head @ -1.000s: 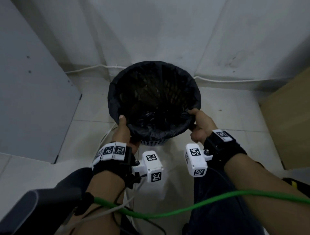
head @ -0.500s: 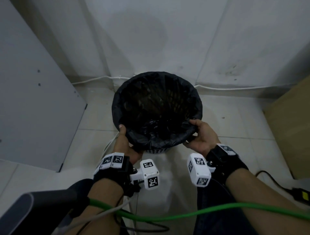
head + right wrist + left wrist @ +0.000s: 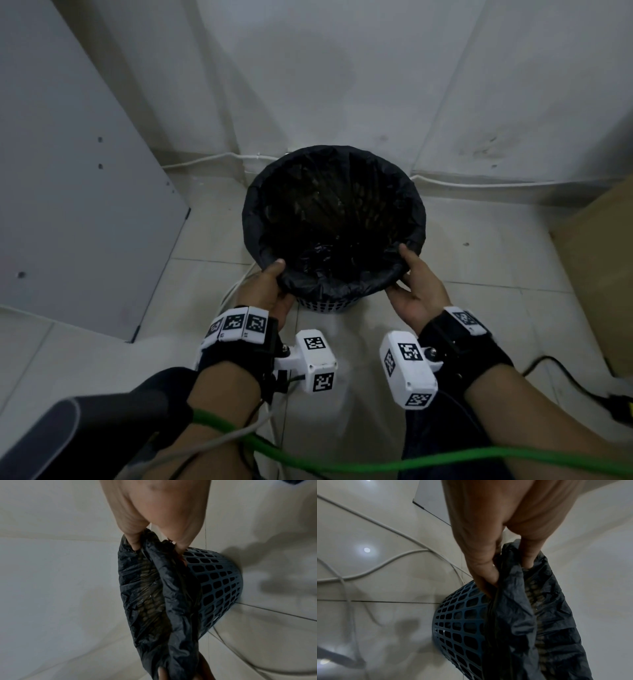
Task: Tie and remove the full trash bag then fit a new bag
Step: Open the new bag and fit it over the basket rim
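A blue mesh trash bin [image 3: 322,305] [image 3: 462,622] [image 3: 217,582] stands on the tiled floor, lined with a black bag [image 3: 334,219] [image 3: 522,615] [image 3: 149,595] folded over its rim. My left hand [image 3: 270,286] [image 3: 489,555] pinches the bag's folded edge at the near left of the rim, thumb inside and fingers outside. My right hand [image 3: 411,281] [image 3: 154,524] pinches the bag's edge at the near right the same way. The bag's mouth is wide open; its inside is dark.
White walls meet in a corner behind the bin. A grey panel [image 3: 68,192] leans at left, a cardboard box [image 3: 603,274] stands at right. White cables [image 3: 368,568] run along the floor left of the bin, a black cable [image 3: 561,377] at right. A green cable [image 3: 376,464] crosses near my arms.
The view has pulled back and up from the bin. Both hands have kept their hold on the near rim, and the right hand has turned more palm-up under the bag's edge.
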